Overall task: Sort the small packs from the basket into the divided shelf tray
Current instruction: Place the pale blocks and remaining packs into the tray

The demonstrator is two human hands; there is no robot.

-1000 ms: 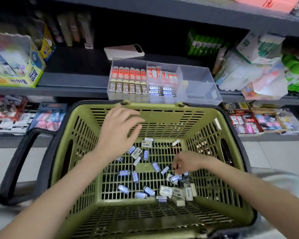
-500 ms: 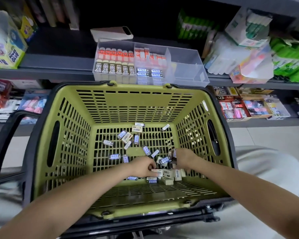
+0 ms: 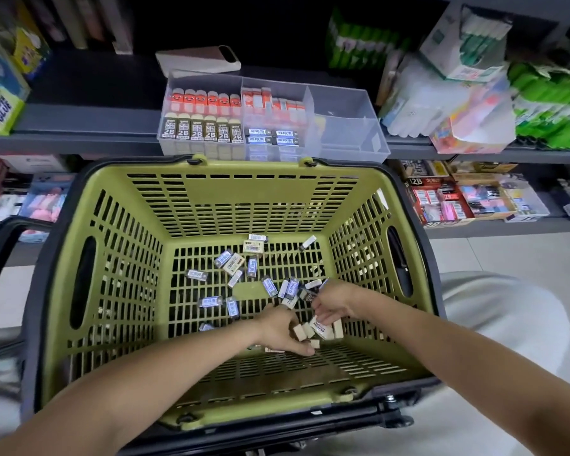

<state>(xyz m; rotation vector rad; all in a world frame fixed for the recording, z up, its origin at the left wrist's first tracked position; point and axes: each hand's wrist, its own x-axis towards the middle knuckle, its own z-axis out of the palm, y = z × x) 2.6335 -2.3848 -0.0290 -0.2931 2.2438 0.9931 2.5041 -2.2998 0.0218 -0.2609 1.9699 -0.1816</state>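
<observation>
Several small packs (image 3: pixel 232 263), blue-labelled and cream, lie scattered on the floor of the green basket (image 3: pixel 244 205). My left hand (image 3: pixel 282 327) is low at the near side of the basket floor, its fingers curled round cream packs (image 3: pixel 299 332). Just to its right, my right hand (image 3: pixel 334 302) holds a bunch of packs, a white one (image 3: pixel 321 328) sticking out below its fingers. On the shelf behind the basket stands the clear divided tray (image 3: pixel 346 130). Its left compartments hold rows of 2B packs (image 3: pixel 203 130) and its right compartments look bare.
The basket has a black rim and a black handle (image 3: pixel 0 238) hanging at the left. A phone (image 3: pixel 198 59) lies behind the tray. Boxed and bagged stationery crowds the shelves on both sides. My lap in light fabric (image 3: pixel 507 324) shows at the right.
My left hand has dropped from near the basket's far rim to the floor beside my right hand and closed on cream packs. The view has tilted down.
</observation>
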